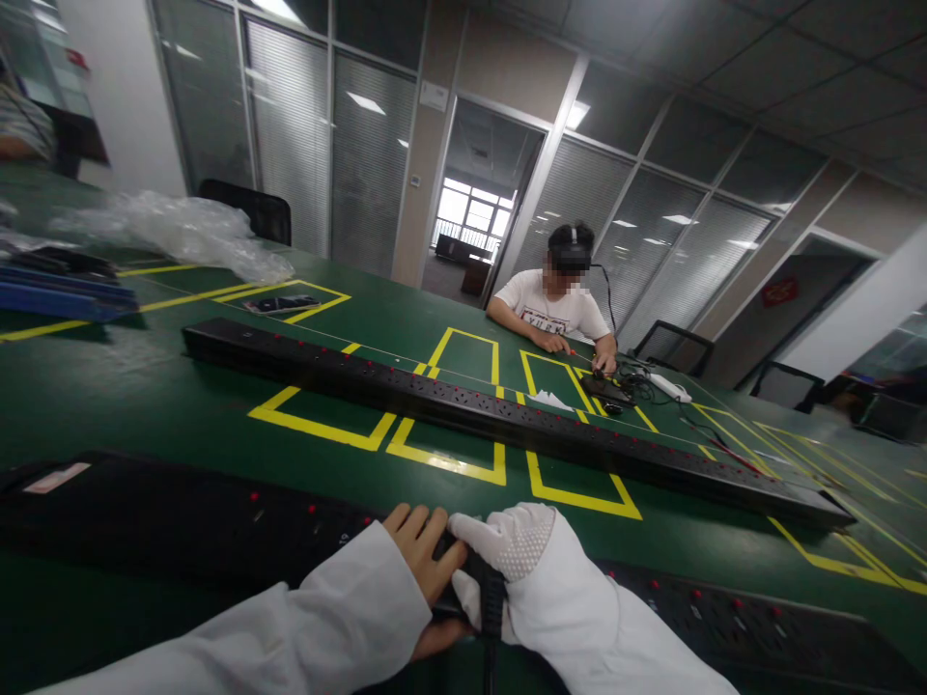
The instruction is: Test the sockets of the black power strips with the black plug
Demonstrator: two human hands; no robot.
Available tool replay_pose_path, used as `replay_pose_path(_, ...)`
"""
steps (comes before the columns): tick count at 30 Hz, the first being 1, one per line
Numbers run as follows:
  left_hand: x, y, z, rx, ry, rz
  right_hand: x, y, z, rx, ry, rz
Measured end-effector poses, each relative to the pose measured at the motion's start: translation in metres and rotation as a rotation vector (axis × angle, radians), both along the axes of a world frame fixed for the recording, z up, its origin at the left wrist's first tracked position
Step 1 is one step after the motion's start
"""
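A long black power strip [195, 521] with red dots lies across the near side of the table. My bare left hand [427, 555] is closed around the middle of this strip, fingers over its top and part of the hand below. Against it, my right hand [499, 555], in a white glove with dotted grip, closes on a black plug [492, 598] with a ribbed neck. The plug's cord hangs straight down toward me. Where the plug meets the strip is hidden by my hands.
A second long black power strip [463, 398] lies beyond, across yellow tape outlines on the green table [348, 473]. Clear plastic wrap [195, 232], a phone [282, 304] and a blue tray [65, 294] are at left. A person [554, 299] sits opposite, near tangled cables [641, 376].
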State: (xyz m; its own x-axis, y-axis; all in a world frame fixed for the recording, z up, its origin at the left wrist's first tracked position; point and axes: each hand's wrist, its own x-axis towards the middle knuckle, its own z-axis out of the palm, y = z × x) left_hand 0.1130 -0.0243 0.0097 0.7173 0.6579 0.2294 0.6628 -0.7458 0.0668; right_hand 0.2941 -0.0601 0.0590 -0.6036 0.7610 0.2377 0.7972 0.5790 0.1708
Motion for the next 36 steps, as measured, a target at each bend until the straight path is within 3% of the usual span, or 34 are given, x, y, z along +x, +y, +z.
replay_pose_path(14, -0.005, 0.003, -0.006, 0.094, 0.063, -0.052, -0.01, -0.005, 0.009, -0.03, -0.086, -0.042)
replay_pose_path(36, -0.005, 0.004, -0.009, 0.055, 0.009, -0.051, -0.006, -0.004, 0.008, -0.039, -0.035, -0.051)
